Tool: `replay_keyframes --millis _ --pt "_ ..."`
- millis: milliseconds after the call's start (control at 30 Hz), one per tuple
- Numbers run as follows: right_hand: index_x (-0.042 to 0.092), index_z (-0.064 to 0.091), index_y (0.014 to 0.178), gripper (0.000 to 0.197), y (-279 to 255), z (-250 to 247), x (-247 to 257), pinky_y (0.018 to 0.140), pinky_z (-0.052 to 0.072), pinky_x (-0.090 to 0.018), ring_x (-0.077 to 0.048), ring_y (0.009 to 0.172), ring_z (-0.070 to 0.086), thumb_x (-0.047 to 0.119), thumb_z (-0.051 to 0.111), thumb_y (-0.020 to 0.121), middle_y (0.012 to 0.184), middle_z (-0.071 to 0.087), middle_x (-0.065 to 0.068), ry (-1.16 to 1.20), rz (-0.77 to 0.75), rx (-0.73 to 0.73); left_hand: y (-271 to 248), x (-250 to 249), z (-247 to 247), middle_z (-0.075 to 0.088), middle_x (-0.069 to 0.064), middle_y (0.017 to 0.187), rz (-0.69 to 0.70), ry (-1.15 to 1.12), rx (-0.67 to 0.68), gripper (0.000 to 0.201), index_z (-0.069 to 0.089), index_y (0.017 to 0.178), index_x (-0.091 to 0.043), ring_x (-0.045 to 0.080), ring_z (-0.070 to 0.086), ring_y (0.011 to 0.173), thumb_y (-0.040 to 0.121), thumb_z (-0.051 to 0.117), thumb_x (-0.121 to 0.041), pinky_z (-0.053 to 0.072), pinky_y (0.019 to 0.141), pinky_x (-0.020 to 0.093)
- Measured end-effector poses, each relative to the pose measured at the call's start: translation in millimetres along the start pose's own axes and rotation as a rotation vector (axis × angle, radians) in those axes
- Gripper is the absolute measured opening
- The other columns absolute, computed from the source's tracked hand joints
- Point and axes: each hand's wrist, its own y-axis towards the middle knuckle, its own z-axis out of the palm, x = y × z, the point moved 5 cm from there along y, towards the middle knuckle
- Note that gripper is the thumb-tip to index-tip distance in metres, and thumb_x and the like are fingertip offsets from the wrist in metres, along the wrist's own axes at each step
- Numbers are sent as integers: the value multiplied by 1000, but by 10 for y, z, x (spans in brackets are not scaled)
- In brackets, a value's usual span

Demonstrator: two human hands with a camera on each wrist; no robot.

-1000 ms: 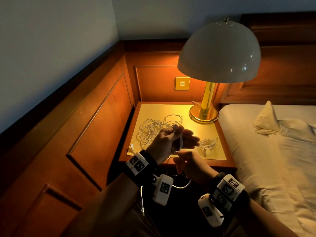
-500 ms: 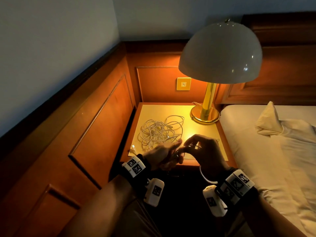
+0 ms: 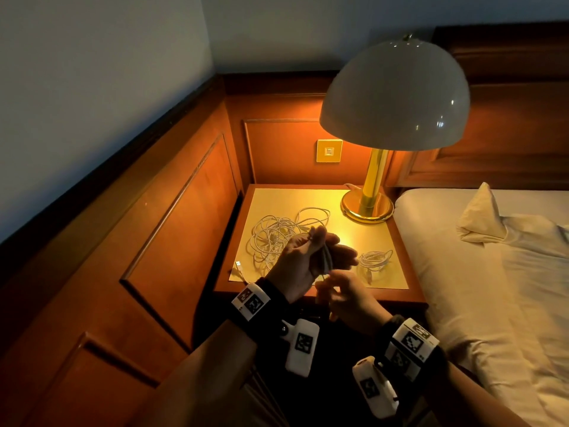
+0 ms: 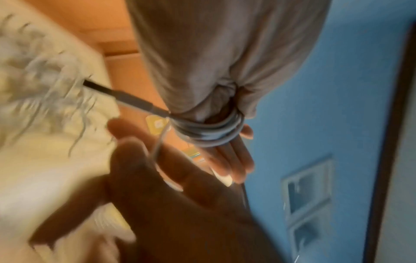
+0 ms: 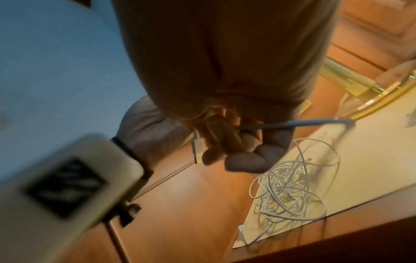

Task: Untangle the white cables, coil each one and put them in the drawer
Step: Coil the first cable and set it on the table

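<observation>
A tangle of white cables (image 3: pixel 277 235) lies on the nightstand top (image 3: pixel 308 198); the right wrist view shows the tangle (image 5: pixel 292 186) too. My left hand (image 3: pixel 326 248) is raised over the front of the nightstand. One white cable (image 4: pixel 209 135) is wound in several turns round its straight fingers (image 4: pixel 231 160), and the thumb presses the turns. One plug (image 4: pixel 128 100) sticks out sideways. Just below, my right hand (image 3: pixel 329 282) pinches the loose end of that cable (image 4: pixel 157 147), with a USB plug (image 5: pixel 197 149) hanging beside its fingers (image 5: pixel 236 142). A small coiled cable (image 3: pixel 374 260) lies at the right.
A brass lamp (image 3: pixel 368 208) with a white dome shade stands at the back right of the nightstand. The bed (image 3: pixel 492 272) with a folded cloth adjoins on the right. Wooden wall panels (image 3: pixel 184 226) close the left side. A loose plug (image 3: pixel 238 268) lies at the front left corner.
My left hand has risen from the nightstand's front edge with the wound cable. My right hand has dropped from beside it to below it, which uncovers the small coil.
</observation>
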Motion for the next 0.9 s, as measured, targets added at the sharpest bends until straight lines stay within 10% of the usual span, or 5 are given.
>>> replay_keyframes --millis 200,333,600,800,900 --pt "22 69 102 15 69 31 -36 70 56 -38 -9 71 64 18 56 97 82 69 8 -184 -75 49 96 -89 -160 71 22 99 64 855 -114 18 53 104 6 17 73 82 106 42 -7 61 77 32" --pt "27 70 102 14 41 -177 157 64 57 -29 -6 72 67 31 61 92 84 71 11 -279 -249 -44 83 -80 -251 63 5 83 -73 1168 -42 18 55 91 -9 22 64 67 106 46 -15 59 67 49" --pt "17 70 91 22 26 -577 549 54 47 -15 -6 65 61 36 74 79 77 62 19 -129 -476 -305 -44 -53 -180 55 -3 51 -299 580 147 66 58 97 8 9 41 31 103 32 -52 36 33 19" --pt "17 69 104 18 98 -610 584 69 52 -17 -8 84 65 20 65 87 99 67 6 4 -489 -266 -171 -107 -22 32 -3 52 -272 24 234 40 55 122 -3 14 40 36 107 42 -38 45 45 28" --pt "13 70 112 22 117 -512 548 77 52 -19 -9 98 66 16 52 98 103 70 8 137 -451 -207 -209 -141 -11 33 -1 50 -263 -32 88 27 49 94 -9 15 41 38 98 57 -34 42 45 25"
